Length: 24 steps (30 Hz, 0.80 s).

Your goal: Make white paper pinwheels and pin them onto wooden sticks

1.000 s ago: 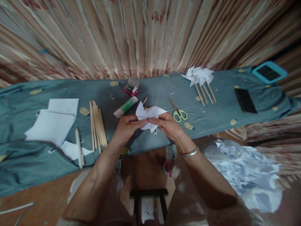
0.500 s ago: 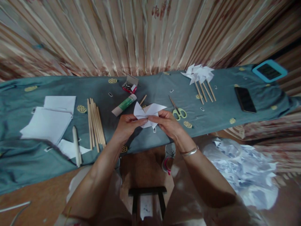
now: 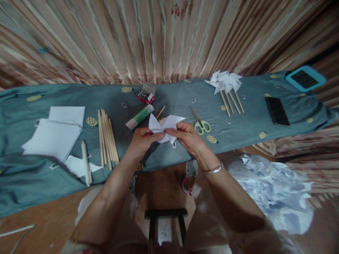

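Note:
A folded white paper pinwheel [image 3: 171,121] is held between my two hands over the near middle of the table. My left hand [image 3: 143,141] grips its left side, thumb pressed near the centre. From the right, my right hand [image 3: 189,138] pinches it, its thumb also at the centre, covering the middle. Part of a wooden stick [image 3: 160,112] shows just behind the paper. Green-handled scissors [image 3: 201,124] lie right of my right hand. A green and white tube [image 3: 140,117] lies behind my left hand, with an open red box of small metal pieces [image 3: 145,97] beyond it.
Wooden sticks [image 3: 107,139], white paper sheets [image 3: 54,137] and a white pen-like tool [image 3: 86,162] lie left. Finished pinwheels [image 3: 225,83], a phone [image 3: 277,111] and a blue-framed device [image 3: 305,78] lie right. A bag of paper scraps [image 3: 272,190] stands below the table's right side.
The pinwheel has shifted slightly left and tilted in my hands. My right thumb has moved a little left, over the centre where a small metal piece showed before.

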### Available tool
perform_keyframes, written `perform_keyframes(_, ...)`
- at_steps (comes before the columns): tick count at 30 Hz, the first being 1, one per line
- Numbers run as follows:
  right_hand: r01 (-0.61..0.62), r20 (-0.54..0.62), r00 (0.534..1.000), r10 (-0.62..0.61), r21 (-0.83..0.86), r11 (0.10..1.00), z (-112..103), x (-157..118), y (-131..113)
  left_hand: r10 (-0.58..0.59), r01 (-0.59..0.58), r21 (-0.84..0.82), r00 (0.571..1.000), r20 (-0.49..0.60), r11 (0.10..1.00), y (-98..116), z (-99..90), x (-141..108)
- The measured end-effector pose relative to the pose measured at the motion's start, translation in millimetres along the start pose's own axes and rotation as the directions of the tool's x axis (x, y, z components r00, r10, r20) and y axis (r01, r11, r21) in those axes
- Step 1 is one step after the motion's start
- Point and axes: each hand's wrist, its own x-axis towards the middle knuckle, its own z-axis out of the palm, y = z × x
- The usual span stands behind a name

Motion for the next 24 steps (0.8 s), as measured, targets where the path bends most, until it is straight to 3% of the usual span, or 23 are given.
perform_keyframes(4, 0.075, -0.019, 0.997, -0.076, -0.024, 0.997, 0.5, 1.4, 1.4, -0.008, 0.006, -0.036, 0.999, -0.031, 0.999, -2.2, 0.0, 2.3)
perform_keyframes(7, 0.169, -0.13, 0.975, -0.182, -0.104, 0.98, -4.2, 4.0, 3.9, 0.014, -0.021, -0.081, 0.997, -0.077, 0.996, -3.6, 0.5, 5.1)
perform_keyframes(9, 0.256, -0.247, 0.919, -0.308, -0.221, 0.941, -8.0, 4.3, 5.1, 0.041, -0.052, -0.1, 0.993, -0.109, 0.994, -4.0, 1.1, 6.6)
perform_keyframes(11, 0.338, -0.289, 0.839, -0.46, -0.385, 0.859, -9.4, 2.3, 5.4, 0.071, -0.086, -0.102, 0.987, -0.142, 0.991, -4.3, 1.9, 7.2)
perform_keyframes(14, 0.415, -0.177, 0.774, -0.608, -0.583, 0.698, -4.4, -3.2, 5.4, 0.101, -0.113, -0.058, 0.98, -0.171, 0.992, -5.2, 3.2, 6.7)
perform_keyframes(17, 0.432, -0.08, 0.768, -0.636, -0.668, 0.606, 4.4, -6.2, 7.5, 0.14, -0.141, 0.002, 0.975, -0.173, 0.99, -6.6, 3.7, 5.9)
perform_keyframes(21, 0.432, -0.024, 0.773, -0.634, -0.712, 0.553, 10.5, -3.9, 11.6, 0.172, -0.168, 0.04, 0.97, -0.173, 0.985, -6.7, 3.1, 6.1)
perform_keyframes(24, 0.432, -0.026, 0.785, -0.619, -0.692, 0.578, 10.4, -1.0, 12.9, 0.163, -0.154, 0.066, 0.97, -0.178, 0.986, -6.0, 2.4, 6.4)
